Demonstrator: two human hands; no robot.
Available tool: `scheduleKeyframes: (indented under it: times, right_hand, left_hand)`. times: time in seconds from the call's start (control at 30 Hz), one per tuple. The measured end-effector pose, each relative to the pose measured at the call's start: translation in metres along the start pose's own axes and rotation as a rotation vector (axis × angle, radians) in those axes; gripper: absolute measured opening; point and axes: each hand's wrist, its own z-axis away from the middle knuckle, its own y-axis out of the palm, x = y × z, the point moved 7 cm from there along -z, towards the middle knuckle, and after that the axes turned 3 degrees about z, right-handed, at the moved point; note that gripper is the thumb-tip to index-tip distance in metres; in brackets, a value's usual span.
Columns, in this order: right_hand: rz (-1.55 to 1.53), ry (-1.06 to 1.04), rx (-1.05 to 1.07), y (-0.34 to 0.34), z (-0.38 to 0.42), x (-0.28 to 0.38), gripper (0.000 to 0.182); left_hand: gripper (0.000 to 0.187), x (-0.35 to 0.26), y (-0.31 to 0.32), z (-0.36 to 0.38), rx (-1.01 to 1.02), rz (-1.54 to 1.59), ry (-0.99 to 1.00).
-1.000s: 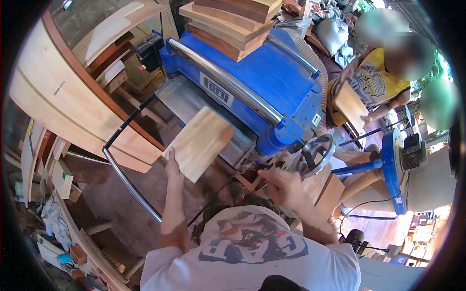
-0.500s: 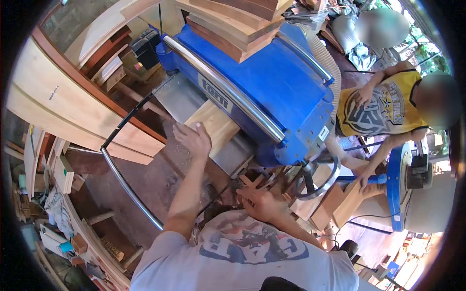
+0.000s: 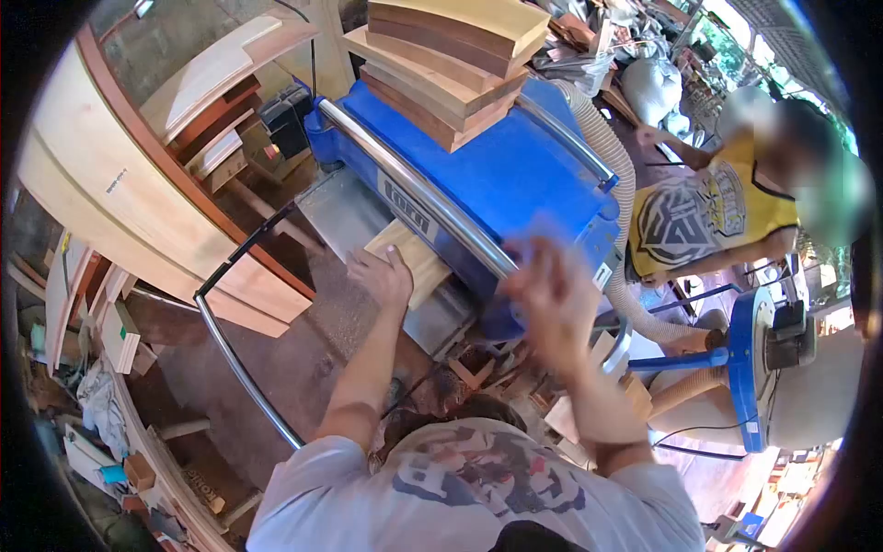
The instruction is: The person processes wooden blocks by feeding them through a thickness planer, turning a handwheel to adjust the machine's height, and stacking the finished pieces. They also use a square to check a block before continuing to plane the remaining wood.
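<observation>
Board (image 3: 412,260) of pale wood lies flat on the infeed table (image 3: 345,213) of the blue thickness planer (image 3: 515,175), its far end hidden under the machine's housing. Left hand (image 3: 382,276) rests on the board's near end, fingers together and pressed flat. Right hand (image 3: 549,299) is raised in front of the planer, motion-blurred; finger position cannot be told. Stacked boards (image 3: 446,64) sit on top.

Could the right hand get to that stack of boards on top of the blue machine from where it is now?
Probably yes: the right hand is raised, blurred, before the blue machine, and nothing visible blocks the way to the stack of boards.
</observation>
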Motion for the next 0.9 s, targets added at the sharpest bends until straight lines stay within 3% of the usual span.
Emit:
scheduleKeyframes:
  times: [0.03,0.07,0.1,0.17,0.2,0.23,0.27,0.37,0.4,0.5,0.53,0.63,0.67,0.77,0.8,0.9]
  right_hand:
    - [-0.203,-0.124,-0.103,-0.01,-0.035,0.017,0.043]
    - [-0.161,-0.015,-0.127,-0.011,-0.07,0.032,0.049]
    - [-0.223,-0.086,-0.208,-0.011,-0.113,0.023,0.062]
    - [0.326,-0.456,-0.012,0.007,-0.183,0.049,0.096]
    - [0.608,-0.557,-0.108,0.015,-0.227,0.031,0.104]
    - [0.871,-0.672,-0.224,0.029,-0.269,0.034,0.112]
    - [0.878,-0.555,-0.167,0.03,-0.295,0.035,0.123]
    - [0.902,-0.309,0.312,0.046,-0.339,0.015,0.125]
    - [1.161,-0.419,0.14,0.051,-0.319,0.028,0.115]
    - [1.354,-0.408,0.191,0.067,-0.265,0.061,0.099]
    - [1.467,-0.5,0.097,0.074,-0.251,0.064,0.087]
    - [1.396,-0.703,-0.002,0.074,-0.271,0.061,0.082]
    - [1.386,-0.675,0.059,0.07,-0.272,0.065,0.074]
    - [1.346,-0.595,0.296,0.073,-0.299,0.053,0.078]
    - [1.237,-0.378,0.45,0.065,-0.301,0.068,0.097]
    - [0.741,-0.177,0.087,0.003,-0.376,0.044,0.114]
  left_hand:
    - [0.079,-0.003,0.0,0.001,-0.012,0.007,0.001]
    - [0.079,-0.008,-0.003,0.0,-0.027,0.015,0.002]
    - [0.08,-0.013,-0.009,0.003,0.094,-0.004,-0.034]
    - [0.081,-0.01,-0.041,0.027,0.206,0.0,-0.077]
    - [0.082,0.0,-0.055,0.045,0.204,0.021,-0.083]
    - [0.083,0.028,-0.074,0.071,0.064,0.079,-0.048]
    - [0.082,0.057,-0.084,0.096,0.038,0.121,-0.059]
    - [0.082,0.117,-0.163,0.15,0.05,0.051,-0.093]
    - [0.08,0.134,-0.189,0.163,-0.031,0.102,-0.162]
    - [0.073,0.172,-0.255,0.198,-0.158,-0.016,-0.263]
    - [0.071,0.179,-0.27,0.208,-0.175,-0.099,-0.278]
    - [0.067,0.183,-0.29,0.207,-0.207,-0.088,-0.337]
    - [0.065,0.177,-0.291,0.205,-0.228,-0.074,-0.323]
    - [0.059,0.15,-0.293,0.195,-0.257,-0.005,-0.272]
    - [0.057,0.141,-0.296,0.193,-0.264,0.002,-0.274]
    - [0.052,0.123,-0.306,0.205,-0.288,0.042,-0.277]
